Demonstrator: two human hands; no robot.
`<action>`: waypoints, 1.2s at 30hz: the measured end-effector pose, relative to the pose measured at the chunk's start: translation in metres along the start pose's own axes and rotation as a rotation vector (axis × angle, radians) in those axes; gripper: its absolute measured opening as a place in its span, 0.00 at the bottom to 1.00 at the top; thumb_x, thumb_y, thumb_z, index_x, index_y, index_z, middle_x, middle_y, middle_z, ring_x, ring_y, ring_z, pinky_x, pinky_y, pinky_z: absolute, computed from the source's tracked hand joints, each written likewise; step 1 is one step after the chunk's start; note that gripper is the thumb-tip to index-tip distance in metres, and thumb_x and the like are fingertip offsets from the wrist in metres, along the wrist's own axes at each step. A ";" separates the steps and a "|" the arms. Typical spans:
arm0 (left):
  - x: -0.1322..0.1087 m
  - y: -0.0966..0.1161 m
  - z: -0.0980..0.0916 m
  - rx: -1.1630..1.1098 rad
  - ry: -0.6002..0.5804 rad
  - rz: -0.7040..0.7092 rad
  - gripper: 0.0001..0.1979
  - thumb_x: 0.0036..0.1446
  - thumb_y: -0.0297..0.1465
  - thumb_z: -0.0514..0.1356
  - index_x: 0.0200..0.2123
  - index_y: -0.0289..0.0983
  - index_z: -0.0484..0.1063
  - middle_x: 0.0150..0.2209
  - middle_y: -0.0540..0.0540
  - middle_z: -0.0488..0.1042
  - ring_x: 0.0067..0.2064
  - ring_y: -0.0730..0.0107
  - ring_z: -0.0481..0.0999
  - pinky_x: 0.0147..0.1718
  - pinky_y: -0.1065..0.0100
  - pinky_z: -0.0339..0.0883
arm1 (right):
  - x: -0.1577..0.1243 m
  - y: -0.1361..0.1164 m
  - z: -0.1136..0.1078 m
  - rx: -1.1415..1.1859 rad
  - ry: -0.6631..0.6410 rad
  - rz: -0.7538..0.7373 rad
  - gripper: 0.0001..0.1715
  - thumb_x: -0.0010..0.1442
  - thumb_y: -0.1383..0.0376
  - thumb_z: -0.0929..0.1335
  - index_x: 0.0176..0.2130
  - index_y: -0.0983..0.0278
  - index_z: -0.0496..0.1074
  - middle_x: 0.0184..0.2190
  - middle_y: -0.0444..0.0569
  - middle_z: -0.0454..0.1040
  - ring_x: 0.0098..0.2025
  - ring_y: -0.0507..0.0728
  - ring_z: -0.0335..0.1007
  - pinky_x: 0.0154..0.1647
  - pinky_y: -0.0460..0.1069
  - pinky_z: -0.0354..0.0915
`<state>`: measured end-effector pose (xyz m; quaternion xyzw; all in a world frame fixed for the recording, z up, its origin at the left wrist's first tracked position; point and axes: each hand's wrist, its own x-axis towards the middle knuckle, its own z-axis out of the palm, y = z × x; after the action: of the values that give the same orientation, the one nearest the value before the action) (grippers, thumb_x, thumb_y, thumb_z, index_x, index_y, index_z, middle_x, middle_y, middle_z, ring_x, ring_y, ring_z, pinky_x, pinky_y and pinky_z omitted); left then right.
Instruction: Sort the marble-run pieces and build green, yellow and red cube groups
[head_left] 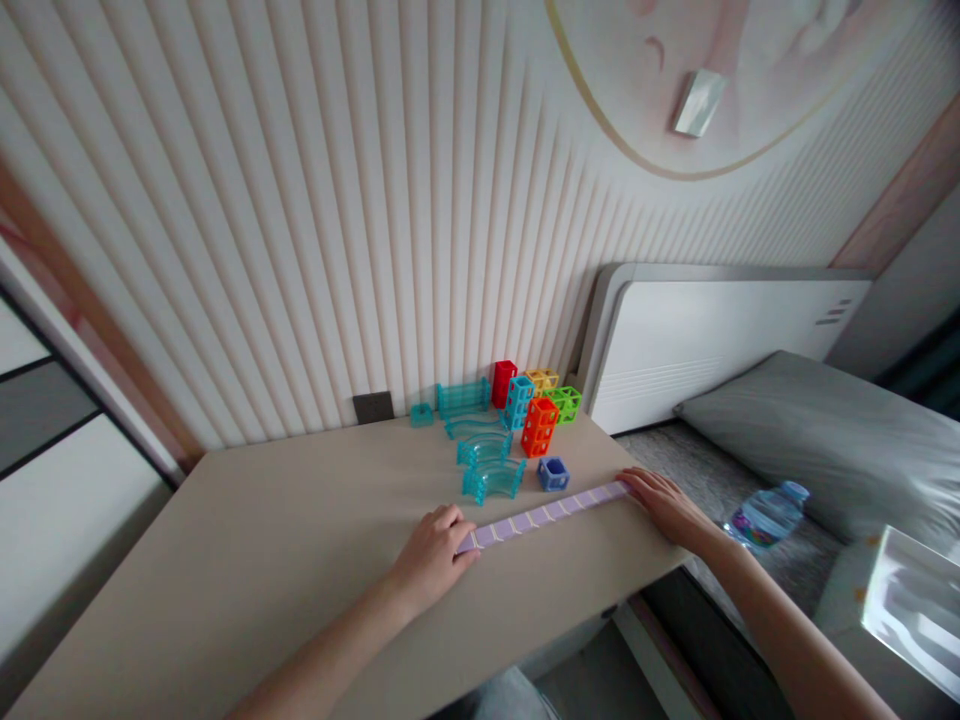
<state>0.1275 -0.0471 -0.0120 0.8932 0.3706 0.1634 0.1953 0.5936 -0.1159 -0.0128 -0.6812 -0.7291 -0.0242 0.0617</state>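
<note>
A long, flat lilac strip (545, 514) with pale cross lines lies slantwise over the table. My left hand (435, 556) is closed round its near left end, thumb and fingers on either side. At the far right end, my right hand (660, 500) grips the strip near the table's right edge, its fingertips partly hidden. Just behind the strip are a blue cube block (553, 474) and clear teal curved track pieces (493, 480). An orange block tower (539, 427) stands behind the blue cube.
Farther back are a light blue tower (518, 403), a red block (503, 384), green blocks (568, 403), yellow blocks (541, 379), a teal railed piece (463, 398) and a small teal square (421, 415). A ribbed wall (337, 220) borders the table (262, 540). A bottle (769, 515) lies on the bed.
</note>
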 end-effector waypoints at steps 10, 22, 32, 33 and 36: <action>-0.004 -0.004 -0.001 -0.027 0.006 -0.001 0.18 0.57 0.31 0.64 0.52 0.40 0.76 0.47 0.43 0.74 0.49 0.56 0.74 0.53 0.58 0.67 | -0.005 0.006 0.004 -0.026 0.078 0.050 0.28 0.69 0.56 0.58 0.62 0.61 0.69 0.64 0.59 0.68 0.64 0.67 0.66 0.63 0.65 0.63; -0.011 -0.009 -0.012 0.038 -0.027 -0.008 0.09 0.61 0.29 0.62 0.45 0.40 0.78 0.43 0.45 0.76 0.48 0.58 0.74 0.50 0.60 0.67 | -0.025 0.046 0.033 0.045 0.221 0.327 0.31 0.68 0.55 0.57 0.61 0.66 0.68 0.57 0.62 0.74 0.56 0.67 0.75 0.57 0.61 0.70; -0.016 -0.014 -0.014 0.081 -0.028 -0.006 0.08 0.62 0.29 0.63 0.45 0.40 0.77 0.43 0.45 0.76 0.48 0.58 0.75 0.50 0.59 0.68 | -0.023 0.034 0.036 0.036 0.266 0.395 0.32 0.68 0.53 0.57 0.60 0.69 0.69 0.55 0.63 0.75 0.53 0.67 0.76 0.55 0.60 0.71; -0.017 -0.015 -0.015 0.084 -0.025 -0.008 0.08 0.62 0.29 0.63 0.45 0.40 0.77 0.43 0.45 0.76 0.48 0.58 0.75 0.50 0.59 0.68 | -0.023 0.034 0.036 0.036 0.268 0.400 0.32 0.68 0.53 0.57 0.60 0.69 0.69 0.55 0.63 0.75 0.52 0.67 0.76 0.55 0.60 0.71; -0.020 -0.016 -0.016 0.084 -0.015 -0.013 0.09 0.61 0.29 0.63 0.45 0.39 0.77 0.43 0.45 0.76 0.48 0.58 0.75 0.50 0.59 0.68 | -0.023 0.032 0.038 0.036 0.269 0.405 0.32 0.68 0.54 0.56 0.59 0.70 0.70 0.54 0.64 0.74 0.52 0.66 0.76 0.56 0.59 0.70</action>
<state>0.0980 -0.0477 -0.0085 0.8994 0.3816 0.1394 0.1615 0.6249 -0.1315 -0.0543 -0.8030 -0.5631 -0.0886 0.1740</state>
